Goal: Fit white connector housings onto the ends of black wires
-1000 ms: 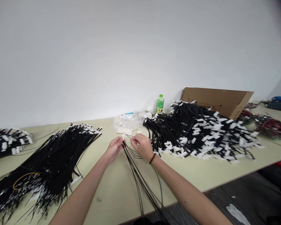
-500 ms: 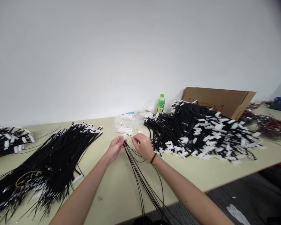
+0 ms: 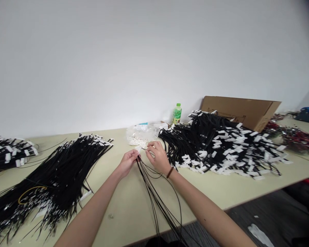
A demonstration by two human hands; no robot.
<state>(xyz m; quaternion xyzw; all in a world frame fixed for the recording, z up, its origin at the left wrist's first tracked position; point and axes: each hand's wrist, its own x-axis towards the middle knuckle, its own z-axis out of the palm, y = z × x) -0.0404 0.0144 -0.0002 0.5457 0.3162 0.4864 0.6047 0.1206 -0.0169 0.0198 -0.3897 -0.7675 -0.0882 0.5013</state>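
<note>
Between its thumb and fingers, my left hand (image 3: 127, 162) grips a small white connector (image 3: 138, 148). Several thin black wires (image 3: 151, 187) run from it down over the table's front edge. Just to the right, my right hand (image 3: 159, 159) pinches a single black wire (image 3: 144, 148), its end pointing at the connector. The exact contact between wire and connector is too small to make out. Behind both hands lies a clear plastic bag (image 3: 141, 134) with small white pieces in it.
Bundles of black wires (image 3: 67, 171) lie on the left of the table (image 3: 123, 212). A large heap of black wires with white connectors (image 3: 221, 144) covers the right, before a cardboard box (image 3: 242, 109). A green-capped bottle (image 3: 177, 114) stands by the wall; red wires (image 3: 301, 139) lie far right.
My right hand has risen slightly and its fingers have loosened and spread a little near the wire's end. My left hand stays almost in place with the connector.
</note>
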